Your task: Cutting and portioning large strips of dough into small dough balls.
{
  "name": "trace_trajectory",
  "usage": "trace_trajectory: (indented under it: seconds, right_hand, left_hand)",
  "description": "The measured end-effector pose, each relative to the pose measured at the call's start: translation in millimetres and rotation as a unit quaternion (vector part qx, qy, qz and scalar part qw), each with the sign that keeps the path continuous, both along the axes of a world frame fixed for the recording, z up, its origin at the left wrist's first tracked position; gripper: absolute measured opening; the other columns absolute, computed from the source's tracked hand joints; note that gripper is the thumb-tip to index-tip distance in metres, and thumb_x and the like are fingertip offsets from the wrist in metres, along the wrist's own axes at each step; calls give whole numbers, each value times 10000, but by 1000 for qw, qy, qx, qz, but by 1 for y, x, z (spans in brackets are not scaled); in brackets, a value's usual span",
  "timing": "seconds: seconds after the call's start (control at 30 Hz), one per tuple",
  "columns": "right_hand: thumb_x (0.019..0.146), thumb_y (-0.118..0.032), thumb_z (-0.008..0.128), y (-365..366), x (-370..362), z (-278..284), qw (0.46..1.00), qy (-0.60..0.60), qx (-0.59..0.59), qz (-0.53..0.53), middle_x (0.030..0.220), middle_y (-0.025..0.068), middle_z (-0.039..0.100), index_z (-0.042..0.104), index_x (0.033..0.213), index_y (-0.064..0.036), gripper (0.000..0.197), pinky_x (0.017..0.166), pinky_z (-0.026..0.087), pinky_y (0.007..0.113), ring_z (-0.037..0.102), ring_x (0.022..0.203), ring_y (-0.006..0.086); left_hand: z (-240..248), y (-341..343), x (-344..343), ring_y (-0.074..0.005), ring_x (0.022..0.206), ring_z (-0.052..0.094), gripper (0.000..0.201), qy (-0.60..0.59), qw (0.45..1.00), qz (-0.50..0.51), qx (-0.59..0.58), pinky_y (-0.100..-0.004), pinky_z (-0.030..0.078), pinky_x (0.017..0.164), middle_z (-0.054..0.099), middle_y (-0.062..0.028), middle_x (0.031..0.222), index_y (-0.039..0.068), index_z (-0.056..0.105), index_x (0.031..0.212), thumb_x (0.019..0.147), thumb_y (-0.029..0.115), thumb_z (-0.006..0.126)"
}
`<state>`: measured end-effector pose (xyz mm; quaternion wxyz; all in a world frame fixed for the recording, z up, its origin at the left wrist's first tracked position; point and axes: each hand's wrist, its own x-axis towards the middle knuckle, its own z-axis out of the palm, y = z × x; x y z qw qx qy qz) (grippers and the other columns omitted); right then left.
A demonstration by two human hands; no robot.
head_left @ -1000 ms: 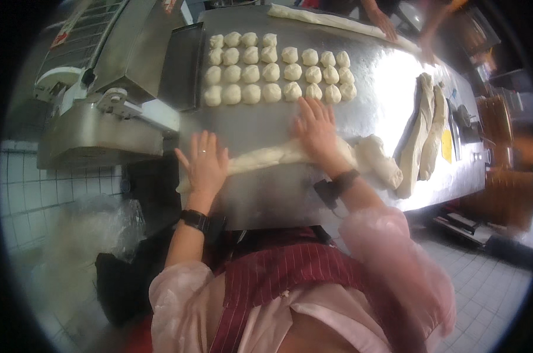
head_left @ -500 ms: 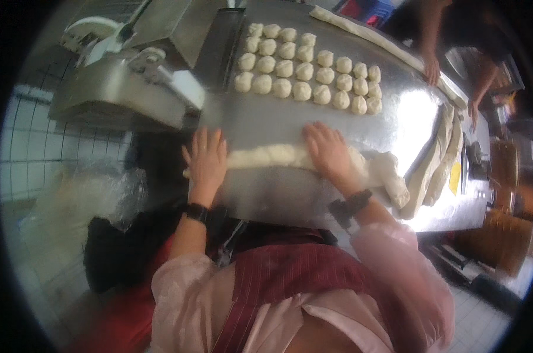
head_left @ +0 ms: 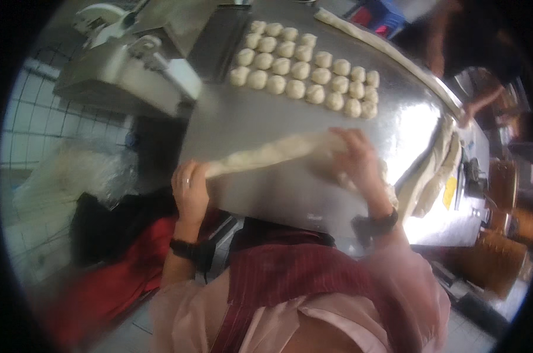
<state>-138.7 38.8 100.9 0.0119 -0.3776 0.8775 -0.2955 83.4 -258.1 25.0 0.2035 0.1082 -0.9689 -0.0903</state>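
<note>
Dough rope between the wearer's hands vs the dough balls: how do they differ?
Shape: the dough rope is long and narrow; the dough balls are small and roundish.
Count: one rope, many balls in rows.
Handling: the left hand holds the rope's end; no hand touches the balls.
Shared: both are pale.

The dough roll (head_left: 269, 154) is pale cream, long, soft-looking and slightly uneven along its length. It extends aslant over the metal surface (head_left: 263, 197), its left end nearer to the front edge; rightward, its outline becomes blurred.
</note>
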Motion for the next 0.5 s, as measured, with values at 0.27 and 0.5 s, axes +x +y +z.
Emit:
trace_trajectory:
  seconds: [0.27,0.5]
  right_hand:
    - [814,-194,603,30,-67,-55,983,68,169,33,1071,100,568,553,1231,-140,423,852,465,397,556,1015,284]
    - [825,-286,606,-58,-59,-31,931,6,212,297,1101,107,582,576,1170,-109,389,936,415,430,529,1080,291]
  left_hand:
    - [-7,73,-39,-343,1120,531,298,-67,990,-66,109,-539,342,1003,608,-159,1112,65,577,1156,881,171,532]
    - [-24,74,-65,-323,1219,462,355,-83,988,113,62,-586,279,1025,521,-141,1283,55,549,1214,913,235,496]
